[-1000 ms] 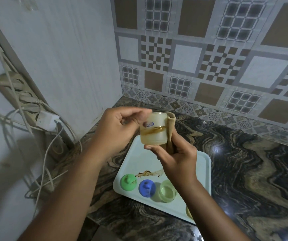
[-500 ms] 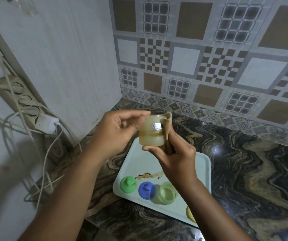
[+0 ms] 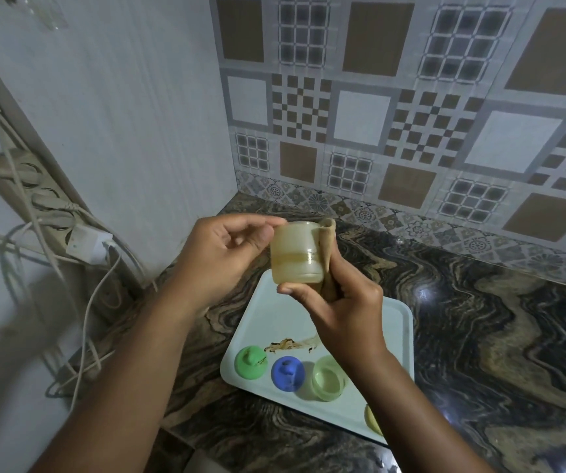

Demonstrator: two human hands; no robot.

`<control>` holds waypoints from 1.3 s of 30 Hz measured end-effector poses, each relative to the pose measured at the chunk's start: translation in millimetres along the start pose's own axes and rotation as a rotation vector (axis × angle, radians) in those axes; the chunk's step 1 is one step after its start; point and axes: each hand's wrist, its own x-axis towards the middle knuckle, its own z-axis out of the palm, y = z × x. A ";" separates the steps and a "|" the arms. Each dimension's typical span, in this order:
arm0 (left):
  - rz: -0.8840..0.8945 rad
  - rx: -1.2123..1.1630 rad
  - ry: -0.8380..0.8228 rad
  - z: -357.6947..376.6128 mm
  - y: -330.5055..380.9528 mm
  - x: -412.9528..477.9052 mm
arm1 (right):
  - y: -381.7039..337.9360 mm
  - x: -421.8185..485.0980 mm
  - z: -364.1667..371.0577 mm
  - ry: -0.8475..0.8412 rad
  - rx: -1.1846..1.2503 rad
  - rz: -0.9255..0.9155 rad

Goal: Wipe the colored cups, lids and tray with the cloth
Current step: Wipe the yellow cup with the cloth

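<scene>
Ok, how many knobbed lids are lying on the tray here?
2. A green lid sits at the tray's near-left corner, a blue lid just right of it. A yellow piece at the near edge is mostly hidden and could be a third.

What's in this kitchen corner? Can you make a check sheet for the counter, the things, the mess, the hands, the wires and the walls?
Surface: swirly stone counter, tray on it.
Job's things: pale cup with a brown band, held above the tray; cloth against its right side; green lid, blue lid, green cup and a brown smear on the tray; yellow piece at the near edge, half hidden.
Clutter: nothing seen.
Hands: left hand grips the pale cup; right hand holds the cloth, thumb under the cup.
Cables: white cables hang from a power strip on the left wall; charger plugged in.
Surroundings: patterned tile wall behind.
</scene>
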 end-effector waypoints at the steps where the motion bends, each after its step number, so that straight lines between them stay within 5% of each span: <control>1: -0.012 -0.033 0.005 1.2 1.2 0.6 | 2.2 -0.3 0.4 -0.007 0.008 -0.005; 4: -0.022 -0.094 0.021 5.3 3.3 3.1 | -1.1 -1.3 5.7 0.000 -0.028 -0.054; 10: 0.123 0.249 0.044 20.1 8.4 -5.2 | 5.8 -8.3 8.9 -0.003 -0.105 -0.087; 18: -0.055 -0.092 -0.004 9.8 2.9 -5.6 | -1.5 -3.9 0.3 0.006 -0.040 -0.055; 23: 0.134 0.236 0.095 20.6 7.1 -7.1 | 2.5 -10.0 9.1 0.027 -0.184 -0.140; 32: -0.008 -0.038 0.031 9.0 3.2 -2.9 | -5.0 -5.0 4.0 0.001 -0.053 -0.079; 39: 0.104 0.189 0.133 26.4 8.3 -11.0 | -1.6 -7.0 8.0 0.005 -0.139 -0.131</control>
